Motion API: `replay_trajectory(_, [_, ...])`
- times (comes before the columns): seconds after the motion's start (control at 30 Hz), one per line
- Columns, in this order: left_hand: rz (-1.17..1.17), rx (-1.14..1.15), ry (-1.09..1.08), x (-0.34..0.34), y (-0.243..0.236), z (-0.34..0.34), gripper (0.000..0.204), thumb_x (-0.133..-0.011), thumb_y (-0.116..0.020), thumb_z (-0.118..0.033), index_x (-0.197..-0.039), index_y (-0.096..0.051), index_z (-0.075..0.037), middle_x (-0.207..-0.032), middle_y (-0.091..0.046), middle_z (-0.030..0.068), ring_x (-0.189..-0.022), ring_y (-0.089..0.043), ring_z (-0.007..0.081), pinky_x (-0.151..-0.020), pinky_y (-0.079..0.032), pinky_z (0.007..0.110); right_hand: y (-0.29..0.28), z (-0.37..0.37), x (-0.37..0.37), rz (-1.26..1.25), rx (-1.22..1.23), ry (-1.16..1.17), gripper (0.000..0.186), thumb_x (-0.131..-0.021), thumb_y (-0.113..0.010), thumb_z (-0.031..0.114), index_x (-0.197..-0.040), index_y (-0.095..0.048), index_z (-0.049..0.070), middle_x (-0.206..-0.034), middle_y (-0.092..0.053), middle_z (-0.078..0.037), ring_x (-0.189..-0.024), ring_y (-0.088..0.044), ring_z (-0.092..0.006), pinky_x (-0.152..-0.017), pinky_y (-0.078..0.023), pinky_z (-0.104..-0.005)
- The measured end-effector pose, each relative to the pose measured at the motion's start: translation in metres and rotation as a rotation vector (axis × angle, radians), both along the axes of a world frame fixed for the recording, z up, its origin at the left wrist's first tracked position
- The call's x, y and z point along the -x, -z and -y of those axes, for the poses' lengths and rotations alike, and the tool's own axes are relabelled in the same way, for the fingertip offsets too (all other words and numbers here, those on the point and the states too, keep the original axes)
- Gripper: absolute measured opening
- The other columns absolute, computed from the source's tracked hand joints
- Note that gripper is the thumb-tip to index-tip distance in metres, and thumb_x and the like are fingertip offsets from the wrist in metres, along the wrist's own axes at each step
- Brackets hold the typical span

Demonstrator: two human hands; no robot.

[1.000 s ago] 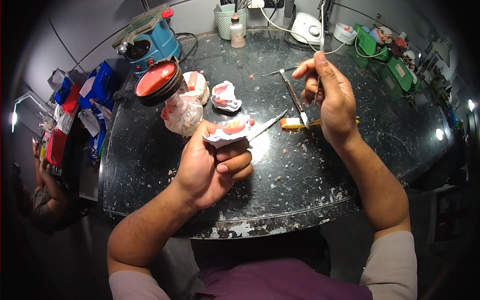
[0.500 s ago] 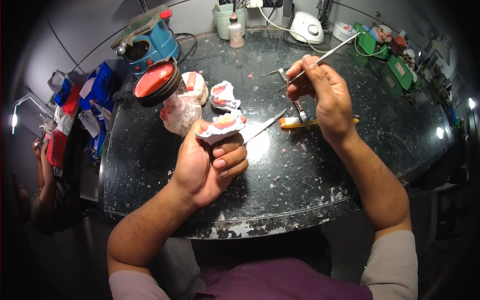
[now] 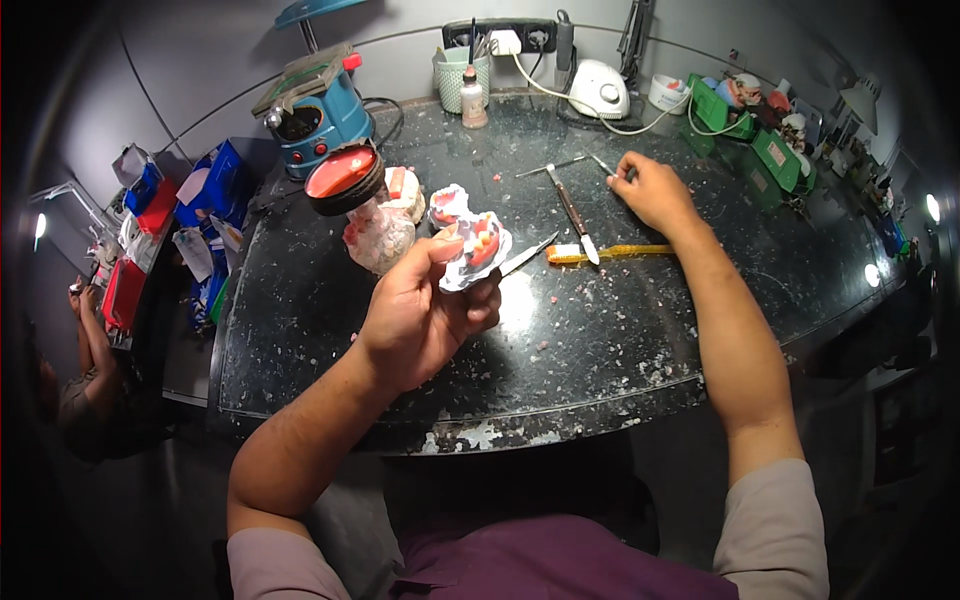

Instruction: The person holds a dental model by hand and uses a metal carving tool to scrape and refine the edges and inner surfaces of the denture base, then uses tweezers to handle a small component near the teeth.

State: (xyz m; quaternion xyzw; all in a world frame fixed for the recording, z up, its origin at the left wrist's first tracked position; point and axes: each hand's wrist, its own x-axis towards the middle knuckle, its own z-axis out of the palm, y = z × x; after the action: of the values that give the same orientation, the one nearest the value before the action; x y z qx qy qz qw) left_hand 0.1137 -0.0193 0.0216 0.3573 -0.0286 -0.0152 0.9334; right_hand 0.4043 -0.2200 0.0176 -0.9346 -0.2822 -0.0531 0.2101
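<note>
My left hand [image 3: 420,310] is closed around a white plaster dental model [image 3: 462,272] with pink wax and teeth on it, held above the table and turned teeth side toward me. My right hand [image 3: 655,195] is low over the dark table, fingers pinched on a thin metal dental carver [image 3: 600,163]; most of the tool is hidden by the hand. Left of that hand lies a wax knife [image 3: 571,205] with a brown handle, its pale end over a yellow toothbrush [image 3: 640,250]. Beyond the held model sits a second plaster model [image 3: 447,203]. A pointed metal tool [image 3: 530,254] lies beside my left hand.
A round pan of red wax [image 3: 342,175] stands on a lumpy base at the left. Behind it is a blue machine [image 3: 330,125]. A bottle [image 3: 472,105], a white device [image 3: 602,92] and green bins [image 3: 775,158] line the back. Another person [image 3: 95,370] is at far left.
My right hand has lowered the carver to the table and uncovered the wax knife. My left hand has tipped the model, so its teeth now face me more. The view has shifted slightly.
</note>
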Motion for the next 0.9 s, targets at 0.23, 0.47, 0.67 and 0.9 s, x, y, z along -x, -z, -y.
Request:
replay_trajectory(0.23, [0.057,-0.196,-0.372,0.052,-0.022,0.0,0.029,-0.109,-0.048,-0.019,-0.136,-0.051,-0.008,-0.118,-0.066,0.008,-0.101,-0.069,0.0223,-0.092,-0.054,0.039,0.009,-0.008,0.021,0.317,-0.165,-0.114,0.03,-0.093,-0.074,0.03,-0.116,-0.069,0.012,-0.118,-0.064,-0.014,-0.117,-0.059,-0.0338,-0.101,-0.049,-0.0434])
replay_trajectory(0.47, [-0.026,-0.468,-0.791,0.115,0.012,-0.067,0.027,-0.108,-0.056,-0.018,-0.132,-0.06,-0.008,-0.113,-0.071,0.0059,-0.097,-0.071,0.015,-0.081,-0.06,0.03,-0.014,-0.096,0.12,-0.205,-0.448,-0.682,0.089,-0.083,-0.074,0.068,-0.139,-0.058,0.001,-0.14,-0.058,-0.023,-0.134,-0.055,-0.0337,-0.112,-0.045,-0.043])
replay_trajectory(0.67, [-0.14,-0.344,-0.86,0.125,0.008,-0.092,0.034,-0.106,-0.059,-0.023,-0.135,-0.063,-0.006,-0.115,-0.072,0.0072,-0.097,-0.072,0.0183,-0.075,-0.061,0.024,0.004,-0.14,0.18,0.167,-0.246,-0.57,0.104,-0.068,-0.083,0.073,-0.132,-0.056,-0.005,-0.122,-0.058,-0.02,-0.119,-0.053,-0.0353,-0.103,-0.042,-0.0453])
replay_trajectory(0.9, [-0.034,-0.62,-0.961,0.106,0.005,-0.077,0.036,-0.107,-0.056,-0.016,-0.14,-0.059,-0.002,-0.123,-0.071,0.01,-0.104,-0.072,0.0165,-0.081,-0.062,0.027,0.011,-0.154,0.183,0.304,-0.222,-0.546,0.099,-0.071,-0.081,0.072,-0.133,-0.058,-0.001,-0.127,-0.058,-0.019,-0.123,-0.05,-0.0354,-0.108,-0.034,-0.0512])
